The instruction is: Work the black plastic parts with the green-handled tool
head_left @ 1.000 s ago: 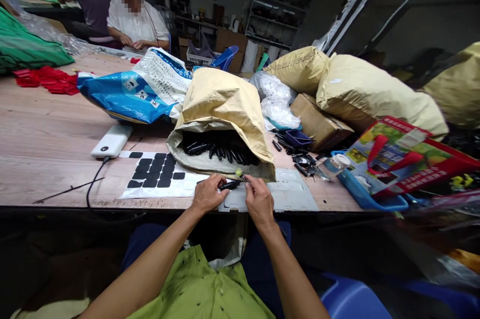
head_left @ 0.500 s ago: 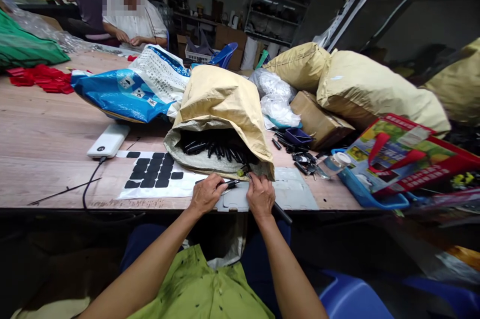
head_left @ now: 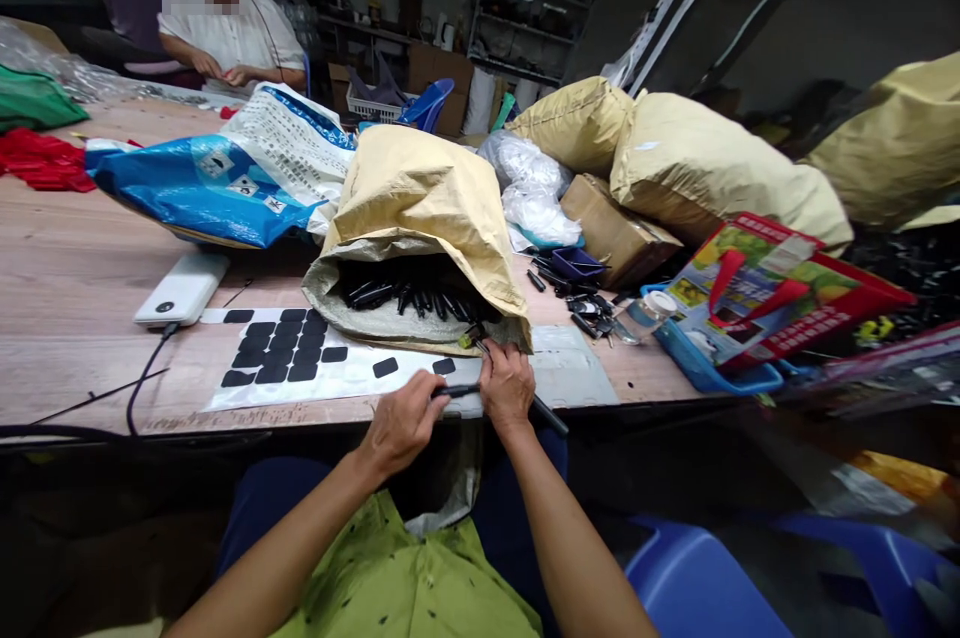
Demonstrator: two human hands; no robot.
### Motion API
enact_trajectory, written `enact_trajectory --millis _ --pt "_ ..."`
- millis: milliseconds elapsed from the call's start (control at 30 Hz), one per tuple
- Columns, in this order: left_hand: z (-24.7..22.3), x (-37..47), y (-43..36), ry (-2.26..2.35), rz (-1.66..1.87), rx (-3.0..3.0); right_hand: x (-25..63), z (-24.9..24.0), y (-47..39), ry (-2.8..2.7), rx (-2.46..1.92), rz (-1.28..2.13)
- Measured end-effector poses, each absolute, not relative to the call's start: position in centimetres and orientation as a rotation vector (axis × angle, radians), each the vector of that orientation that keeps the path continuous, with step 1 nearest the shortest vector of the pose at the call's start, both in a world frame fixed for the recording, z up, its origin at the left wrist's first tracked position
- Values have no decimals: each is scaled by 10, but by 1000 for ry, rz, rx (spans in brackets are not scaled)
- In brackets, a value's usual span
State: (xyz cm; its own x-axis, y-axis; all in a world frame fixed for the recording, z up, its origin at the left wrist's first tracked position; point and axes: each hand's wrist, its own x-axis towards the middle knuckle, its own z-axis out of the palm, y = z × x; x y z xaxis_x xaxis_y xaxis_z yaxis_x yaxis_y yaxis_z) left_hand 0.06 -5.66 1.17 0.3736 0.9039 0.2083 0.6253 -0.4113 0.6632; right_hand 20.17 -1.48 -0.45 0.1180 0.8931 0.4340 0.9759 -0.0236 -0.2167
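Note:
My left hand (head_left: pixel 403 420) is closed on one end of a slim black rod (head_left: pixel 459 390), which lies level and reaches across to my right hand. My right hand (head_left: pixel 508 386) is closed at the sack's mouth; a dark stick-like handle (head_left: pixel 551 416) sticks out below its palm, and a thin metallic tip shows above its fingers. Whether its fingertips also pinch the rod is hidden. Just beyond both hands, a tan woven sack (head_left: pixel 420 178) lies with its mouth towards me, full of black slender pieces (head_left: pixel 409 296). A small yellow-green item (head_left: pixel 470 336) sits at the sack's lip.
A white sheet with black rounded-square pads (head_left: pixel 281 348) and a white power bank (head_left: pixel 182 290) with a cable lie left. A blue-white bag (head_left: pixel 225 178) is behind. Loose black parts (head_left: pixel 589 308), a clear jar (head_left: pixel 645 316) and a blue basket (head_left: pixel 697 363) stand right. Two people sit across.
My left hand has moved down, and the black rod now spans to my right hand. More black pads on the sheet have come into sight. The view has shifted to the right.

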Motion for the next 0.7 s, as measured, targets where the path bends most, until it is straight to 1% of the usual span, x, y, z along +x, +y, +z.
enact_trajectory --millis 67,133,300,400,500,633,700 --pt "3 0 -78 1187 636 2214 202 -5 -15 -1804 -1956 -246" --pt "-13 -3 -95 1189 432 2240 202 -6 -14 -1802 -1963 -254" --pt "-62 -17 -103 1563 -116 2057 201 -6 -15 -1799 -1965 -261" --pt "-69 -24 -102 1606 -250 1993 201 -5 -16 -1798 -1965 -265" --pt "-45 -21 -98 1456 -133 2019 201 -5 -16 -1794 -1962 -268" --pt "14 -1 -60 1142 272 1991 201 -6 -18 -1814 -1905 -252" --pt "37 16 -21 1238 494 2070 201 -6 -19 -1835 -1876 -245"
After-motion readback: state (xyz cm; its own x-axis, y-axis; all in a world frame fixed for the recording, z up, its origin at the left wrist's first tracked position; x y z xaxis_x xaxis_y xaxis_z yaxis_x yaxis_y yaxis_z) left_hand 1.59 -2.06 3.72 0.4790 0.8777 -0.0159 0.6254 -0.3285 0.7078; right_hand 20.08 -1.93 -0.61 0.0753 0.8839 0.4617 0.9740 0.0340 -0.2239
